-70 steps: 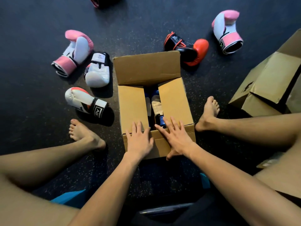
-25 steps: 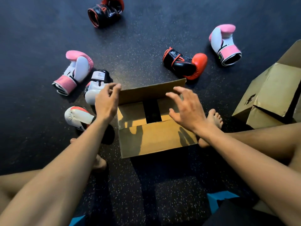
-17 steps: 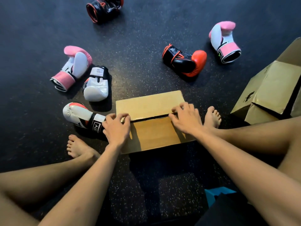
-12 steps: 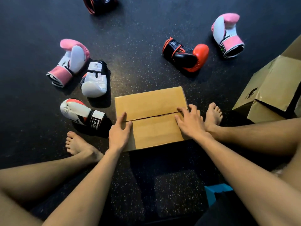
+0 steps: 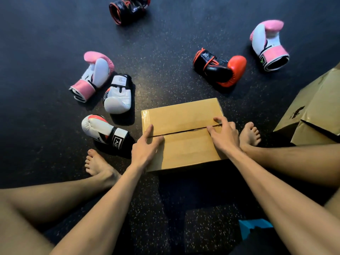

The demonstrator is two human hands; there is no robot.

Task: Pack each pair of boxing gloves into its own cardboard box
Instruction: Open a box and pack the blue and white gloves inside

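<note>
Floor (image 5: 165,43): dark rubber matting with pale speckles; everything lies on it.

Second cardboard box (image 5: 316,111): right edge of the view, tilted, flaps partly loose, cut off by the frame.

Cardboard box (image 5: 184,150): plain brown, centre of the view, between the person's bare feet. Both long flaps are down and meet at a thin dark seam across the top.

Loose gloves, in an arc beyond the box:
- pink-and-white glove (image 5: 92,76), far left
- pink-and-white glove (image 5: 268,46), far right
- black-and-orange glove (image 5: 219,69), just behind the box
- black-and-red glove (image 5: 128,8), top edge
- white glove (image 5: 118,96), touching the left pink one
- white, orange and black glove (image 5: 103,128), just left of the box

Left hand (image 5: 145,148): lies on the near flap at the seam's left end, fingers straight, gripping nothing.

Right hand (image 5: 222,133): at the seam's right end, fingers loosely bent, tips pressing on the flaps, nothing held.

Change: 2.8 s ago the flaps stood open with gloves visible inside; now the top is closed and the contents are hidden.
</note>
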